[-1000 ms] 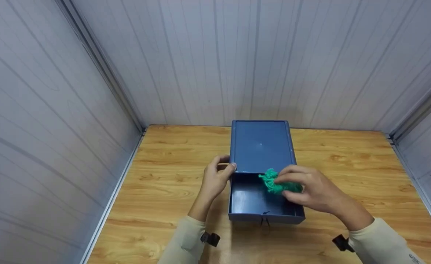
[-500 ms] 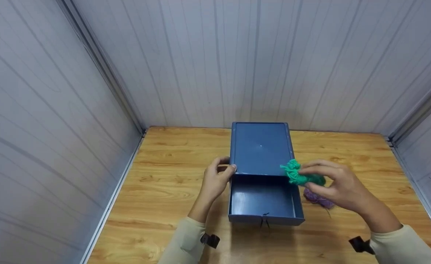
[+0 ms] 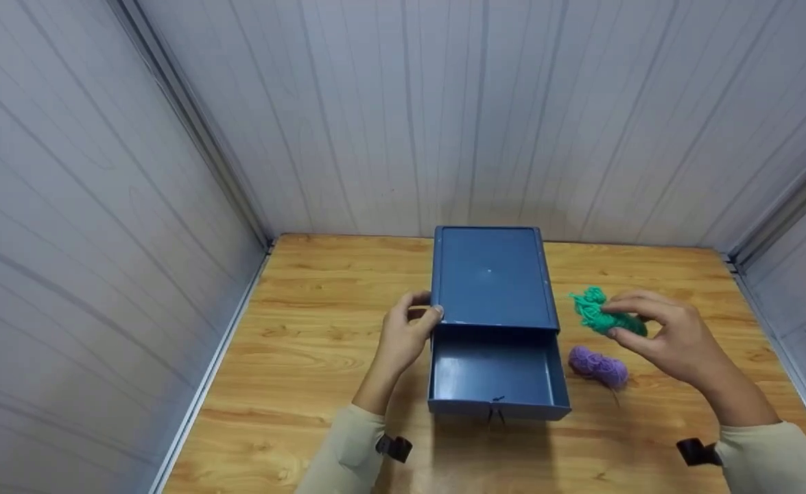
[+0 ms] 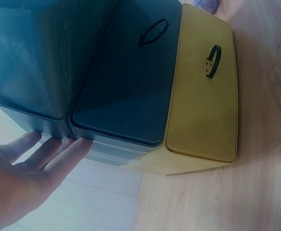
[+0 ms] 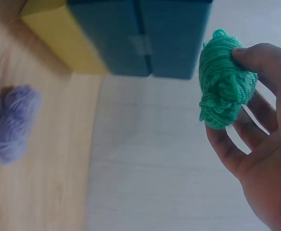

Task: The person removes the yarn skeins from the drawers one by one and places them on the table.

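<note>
My right hand (image 3: 673, 336) pinches a green yarn skein (image 3: 608, 312) between thumb and fingers, held in the air to the right of the drawer unit (image 3: 492, 278). In the right wrist view, the skein (image 5: 224, 82) is wound tight with a looped end. On the table below lies a purple yarn skein (image 3: 598, 367) with a loose tail. The unit's blue top drawer (image 3: 492, 374) is pulled out, its inside bare. My left hand (image 3: 403, 336) rests against the unit's left side, thumb at its front top corner; the left wrist view shows fairly straight fingers (image 4: 66, 156) touching the wall.
Below the top drawer come another blue drawer (image 4: 126, 77) and a yellow bottom one (image 4: 203, 91), both pushed in, with black loop pulls. The unit stands on a wood-grain table (image 3: 334, 295) near the back wall panel (image 3: 403, 123). Side panels flank the table.
My right hand has carried the green skein out from above the drawer to the right, past the unit's edge. The purple skein has come into full view. My left hand has stayed put.
</note>
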Available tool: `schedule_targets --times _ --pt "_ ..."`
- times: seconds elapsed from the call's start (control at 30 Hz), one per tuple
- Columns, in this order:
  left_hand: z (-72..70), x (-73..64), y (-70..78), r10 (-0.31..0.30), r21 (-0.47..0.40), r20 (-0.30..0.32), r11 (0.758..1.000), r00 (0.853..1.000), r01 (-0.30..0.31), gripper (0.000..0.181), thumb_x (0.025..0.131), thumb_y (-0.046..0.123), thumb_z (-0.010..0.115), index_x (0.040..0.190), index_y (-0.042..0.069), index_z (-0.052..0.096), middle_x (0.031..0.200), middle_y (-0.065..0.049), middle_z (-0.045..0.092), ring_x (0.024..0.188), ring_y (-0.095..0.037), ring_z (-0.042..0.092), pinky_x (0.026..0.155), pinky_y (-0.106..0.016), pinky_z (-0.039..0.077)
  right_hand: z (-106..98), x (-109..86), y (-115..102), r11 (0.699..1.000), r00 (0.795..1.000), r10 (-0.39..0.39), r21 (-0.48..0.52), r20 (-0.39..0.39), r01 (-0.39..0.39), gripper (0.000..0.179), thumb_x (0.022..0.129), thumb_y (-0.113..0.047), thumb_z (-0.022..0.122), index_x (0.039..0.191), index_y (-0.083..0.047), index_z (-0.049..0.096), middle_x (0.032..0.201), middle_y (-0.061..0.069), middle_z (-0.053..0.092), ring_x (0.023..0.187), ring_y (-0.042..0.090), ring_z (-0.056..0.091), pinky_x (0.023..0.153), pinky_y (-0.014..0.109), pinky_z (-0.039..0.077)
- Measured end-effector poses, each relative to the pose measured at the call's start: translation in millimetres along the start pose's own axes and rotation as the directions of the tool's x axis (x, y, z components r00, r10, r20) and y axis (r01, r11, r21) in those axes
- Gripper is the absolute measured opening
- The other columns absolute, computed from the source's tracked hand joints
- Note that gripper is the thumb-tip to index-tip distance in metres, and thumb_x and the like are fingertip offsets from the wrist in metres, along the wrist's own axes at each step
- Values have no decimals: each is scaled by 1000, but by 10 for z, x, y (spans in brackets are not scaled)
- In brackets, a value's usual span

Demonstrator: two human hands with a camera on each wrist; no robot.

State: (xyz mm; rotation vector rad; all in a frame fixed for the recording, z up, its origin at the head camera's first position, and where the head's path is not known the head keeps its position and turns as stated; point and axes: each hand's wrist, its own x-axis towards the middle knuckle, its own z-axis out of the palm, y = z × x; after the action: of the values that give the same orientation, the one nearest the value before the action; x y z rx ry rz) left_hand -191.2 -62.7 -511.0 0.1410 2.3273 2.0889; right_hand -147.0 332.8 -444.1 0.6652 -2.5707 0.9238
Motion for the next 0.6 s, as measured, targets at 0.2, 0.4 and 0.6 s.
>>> schedule_targets --times 0.2,0.4,0.6 --pt "6 -4 3 6 2 -3 1000 1000 -6 45 95 30 68 133 6 63 127 -14 66 115 -33 65 86 -39 60 28 -114 282 994 995 96 -55 28 -94 33 84 -7 83 115 -19 78 119 8 73 99 -12 56 74 13 49" --pt "-5 -10 7 2 2 -4 1000 1000 -2 45 94 30 69 133 6 62 126 -15 66 114 -34 65 85 -39 60 70 -244 555 978 977 198 -79 83 -192 30 88 -14 82 117 -18 77 121 11 72 96 -13 54 72 21 51" --pt "-6 -8 8 2 2 1 1000 1000 -2 46 94 30 69 133 6 62 127 -14 66 115 -33 66 86 -39 60 102 -368 784 956 946 290 -93 145 -278 30 90 -21 81 119 -16 76 119 12 72 98 4 62 72 22 53"
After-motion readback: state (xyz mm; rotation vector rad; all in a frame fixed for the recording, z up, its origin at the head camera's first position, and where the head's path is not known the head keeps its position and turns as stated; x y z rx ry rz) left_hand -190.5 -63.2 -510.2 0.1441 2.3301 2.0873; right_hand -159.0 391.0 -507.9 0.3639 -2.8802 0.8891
